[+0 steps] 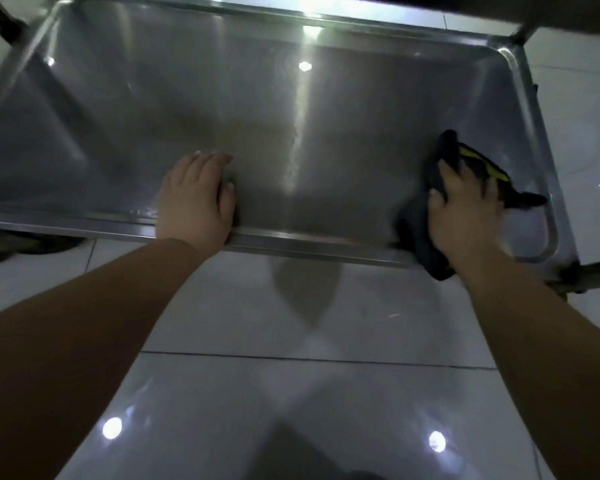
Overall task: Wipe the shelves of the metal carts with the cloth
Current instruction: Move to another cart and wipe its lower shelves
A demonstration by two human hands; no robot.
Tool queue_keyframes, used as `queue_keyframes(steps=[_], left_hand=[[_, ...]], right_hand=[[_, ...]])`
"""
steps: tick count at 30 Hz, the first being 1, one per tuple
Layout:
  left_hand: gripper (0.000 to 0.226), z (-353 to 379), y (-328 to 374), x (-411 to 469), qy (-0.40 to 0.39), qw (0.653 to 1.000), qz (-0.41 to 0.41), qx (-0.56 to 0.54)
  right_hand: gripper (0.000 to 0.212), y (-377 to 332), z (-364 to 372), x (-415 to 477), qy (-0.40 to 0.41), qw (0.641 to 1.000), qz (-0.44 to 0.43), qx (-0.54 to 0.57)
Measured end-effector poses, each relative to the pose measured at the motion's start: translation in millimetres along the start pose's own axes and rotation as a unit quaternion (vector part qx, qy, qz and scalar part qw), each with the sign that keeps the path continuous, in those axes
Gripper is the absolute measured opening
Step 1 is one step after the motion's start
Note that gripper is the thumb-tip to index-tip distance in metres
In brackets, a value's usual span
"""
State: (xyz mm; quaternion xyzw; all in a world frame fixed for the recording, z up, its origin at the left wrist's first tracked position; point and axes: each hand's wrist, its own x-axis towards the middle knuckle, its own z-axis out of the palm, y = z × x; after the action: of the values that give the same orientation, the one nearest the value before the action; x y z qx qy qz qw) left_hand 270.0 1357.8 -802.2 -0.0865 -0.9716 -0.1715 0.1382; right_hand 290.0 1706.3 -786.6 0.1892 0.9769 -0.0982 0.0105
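A low stainless-steel cart shelf with a raised rim fills the upper half of the view. My right hand presses a dark cloth with a yellow stripe flat against the shelf near its right front corner; part of the cloth hangs over the front rim. My left hand rests on the front rim near the middle, fingers curled over the edge onto the shelf surface, holding no object.
Glossy white floor tiles lie below the shelf, reflecting ceiling lights. A cart leg and frame bar stand at the right front corner. A dark caster shows under the left edge. An upper shelf edge crosses the top.
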Motion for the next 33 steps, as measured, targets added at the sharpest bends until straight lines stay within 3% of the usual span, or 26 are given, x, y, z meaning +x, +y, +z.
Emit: queue_keyframes(steps=[7,11,14,21,26,29,31,33], left_hand=[[0.047,-4,3,-1,0.022,0.999,-0.048,0.002],[0.05,-7,1,2,0.013,0.996,-0.082,-0.033],[0.054,-5,1,1,0.005,0.997,-0.08,-0.013],[0.054,-5,1,-2,0.02,0.996,-0.081,-0.037],[0.051,-6,2,-4,0.009,0.996,-0.077,-0.038],[0.049,-8,2,-4,0.005,0.997,-0.074,-0.038],[0.048,-9,1,-4,0.007,0.997,-0.068,-0.041],[0.048,-9,-1,-4,0.011,0.996,-0.073,-0.045]], right_hand=[[0.051,-204,35,-25,-0.049,0.973,-0.227,0.0],[0.049,-239,41,-35,-0.096,0.944,-0.314,0.015],[0.047,-211,40,-10,-0.07,0.957,-0.28,-0.008],[0.05,-54,6,59,-0.046,0.998,-0.051,-0.006],[0.064,30,6,10,-0.013,0.998,-0.056,-0.003],[0.06,34,4,-2,0.008,0.999,-0.032,-0.019],[0.053,5,10,-2,0.003,1.0,0.02,-0.005],[0.051,-42,15,-13,0.002,1.0,0.012,-0.007]])
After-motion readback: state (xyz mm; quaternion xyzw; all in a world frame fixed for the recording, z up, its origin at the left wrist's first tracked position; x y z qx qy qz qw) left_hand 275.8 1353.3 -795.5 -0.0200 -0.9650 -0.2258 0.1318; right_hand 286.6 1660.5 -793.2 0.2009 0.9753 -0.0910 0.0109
